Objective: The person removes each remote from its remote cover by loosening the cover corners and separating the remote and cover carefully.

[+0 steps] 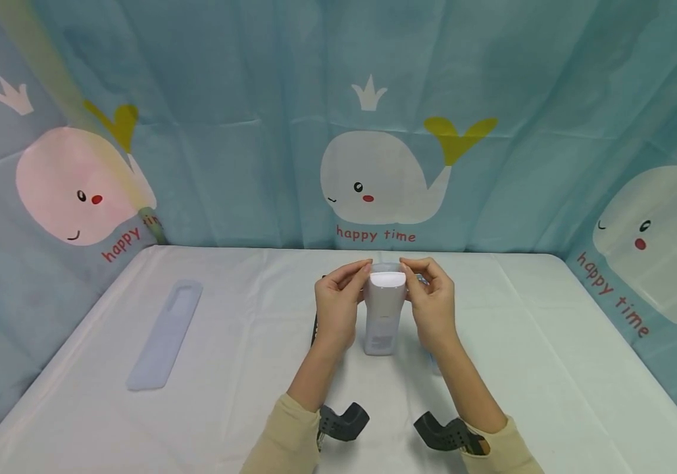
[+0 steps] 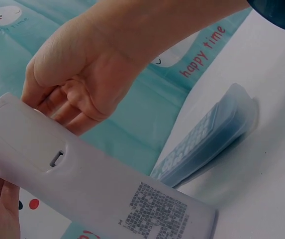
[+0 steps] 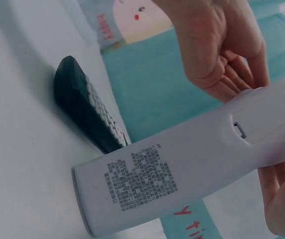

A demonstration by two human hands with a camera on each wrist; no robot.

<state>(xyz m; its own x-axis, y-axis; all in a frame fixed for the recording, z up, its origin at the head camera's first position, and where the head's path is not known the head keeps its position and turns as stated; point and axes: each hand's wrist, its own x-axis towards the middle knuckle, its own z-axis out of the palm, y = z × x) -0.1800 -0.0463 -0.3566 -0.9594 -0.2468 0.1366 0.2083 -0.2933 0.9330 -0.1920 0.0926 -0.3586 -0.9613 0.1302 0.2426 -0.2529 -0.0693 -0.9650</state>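
A white remote [image 1: 384,309] stands on its lower end at the middle of the white table [image 1: 551,368], its back with the battery cover [image 2: 28,144] and a printed label [image 3: 140,179] towards me. My left hand [image 1: 354,282] grips its top from the left and my right hand [image 1: 416,280] grips it from the right, fingers curled round the upper end. In the left wrist view the right hand [image 2: 77,74] is above the remote [image 2: 102,189]. In the right wrist view the left hand [image 3: 217,50] is above the remote.
A pale blue silicone sleeve [image 1: 166,332] lies flat at the left of the table. A black remote [image 3: 82,104] lies behind my left hand, and a remote in a blue sleeve [image 2: 207,139] lies by my right hand. A whale-print curtain [image 1: 374,131] surrounds the table.
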